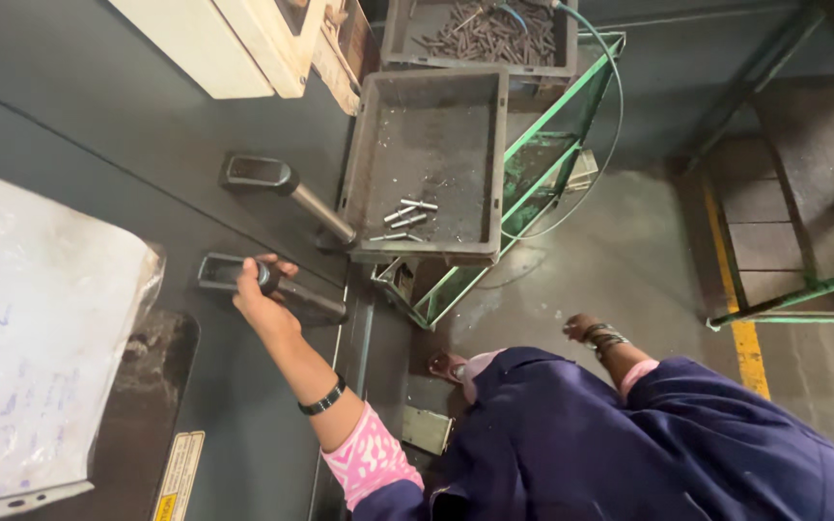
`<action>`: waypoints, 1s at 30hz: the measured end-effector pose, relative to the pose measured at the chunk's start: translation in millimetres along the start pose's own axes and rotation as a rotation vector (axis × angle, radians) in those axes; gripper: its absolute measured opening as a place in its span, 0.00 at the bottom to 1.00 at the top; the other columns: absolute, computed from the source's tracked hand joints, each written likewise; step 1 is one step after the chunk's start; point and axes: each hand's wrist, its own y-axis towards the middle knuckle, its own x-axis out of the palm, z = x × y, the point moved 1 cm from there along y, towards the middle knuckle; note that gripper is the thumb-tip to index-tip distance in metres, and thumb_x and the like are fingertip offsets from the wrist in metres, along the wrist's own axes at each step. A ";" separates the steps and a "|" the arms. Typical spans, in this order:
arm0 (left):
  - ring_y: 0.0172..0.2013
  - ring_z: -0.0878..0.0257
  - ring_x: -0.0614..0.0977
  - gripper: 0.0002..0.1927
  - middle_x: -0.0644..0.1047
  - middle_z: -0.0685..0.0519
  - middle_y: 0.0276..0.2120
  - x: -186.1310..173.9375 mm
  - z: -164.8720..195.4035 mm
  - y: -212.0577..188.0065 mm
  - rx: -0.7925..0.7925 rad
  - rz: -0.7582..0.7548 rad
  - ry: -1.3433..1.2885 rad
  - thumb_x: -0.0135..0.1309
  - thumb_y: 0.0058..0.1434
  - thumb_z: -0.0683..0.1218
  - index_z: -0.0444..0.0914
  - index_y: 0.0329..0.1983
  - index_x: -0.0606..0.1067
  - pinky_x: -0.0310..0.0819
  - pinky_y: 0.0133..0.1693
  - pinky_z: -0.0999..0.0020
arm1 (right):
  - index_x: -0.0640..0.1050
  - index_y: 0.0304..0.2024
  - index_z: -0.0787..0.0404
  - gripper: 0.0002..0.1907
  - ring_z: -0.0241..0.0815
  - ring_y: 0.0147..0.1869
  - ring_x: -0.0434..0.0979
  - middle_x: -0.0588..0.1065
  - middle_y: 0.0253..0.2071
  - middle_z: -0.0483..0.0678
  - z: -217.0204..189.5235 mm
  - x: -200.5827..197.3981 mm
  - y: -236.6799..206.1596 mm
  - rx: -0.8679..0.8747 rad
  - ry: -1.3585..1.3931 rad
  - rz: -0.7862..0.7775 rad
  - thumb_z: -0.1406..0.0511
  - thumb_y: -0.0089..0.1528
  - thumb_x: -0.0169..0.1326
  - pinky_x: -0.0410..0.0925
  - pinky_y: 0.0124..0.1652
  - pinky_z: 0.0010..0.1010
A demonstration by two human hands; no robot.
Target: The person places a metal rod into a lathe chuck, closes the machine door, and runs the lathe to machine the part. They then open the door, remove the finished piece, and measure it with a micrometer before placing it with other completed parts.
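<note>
Left hand [255, 294] is closing firmly round the lower door handle [272, 287] on the dark machine panel [98, 125], a rigid, likely heavy-pulling metal bar best gripped mid-length; right hand [583, 328] is hanging empty, loosely open.

Dim even indoor light, soft shadows, slight blur, wide-angle edge distortion

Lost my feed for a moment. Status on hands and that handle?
Left hand gripping lower door handle. Right hand not in view. Upper handle untouched. Grey tray of pins beside the door, clear of the hand.
</note>
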 end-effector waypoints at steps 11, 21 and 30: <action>0.28 0.55 0.79 0.19 0.75 0.45 0.25 -5.3 -9.0 6.0 -0.006 0.019 -0.041 0.51 0.66 0.52 0.29 0.33 0.74 0.78 0.38 0.61 | 0.85 0.46 0.40 0.17 0.47 0.47 0.84 0.84 0.43 0.44 -104.9 -10.0 -16.1 0.033 0.120 0.044 0.59 0.53 0.65 0.76 0.48 0.38; 0.31 0.57 0.83 0.17 0.79 0.48 0.32 -19.8 -18.5 13.1 0.047 0.063 0.054 0.48 0.69 0.51 0.32 0.38 0.77 0.73 0.34 0.66 | 0.87 0.40 0.47 0.09 0.47 0.46 0.84 0.83 0.42 0.47 -4.0 24.1 -20.2 0.186 -0.059 0.009 0.58 0.59 0.60 0.75 0.47 0.39; 0.31 0.58 0.77 0.17 0.76 0.47 0.34 -14.0 -11.0 5.9 0.094 -0.009 -0.060 0.48 0.69 0.50 0.29 0.37 0.74 0.79 0.39 0.59 | 0.85 0.47 0.40 0.17 0.43 0.50 0.83 0.83 0.46 0.41 -36.2 -6.0 -51.7 0.111 0.055 0.017 0.64 0.56 0.63 0.75 0.49 0.36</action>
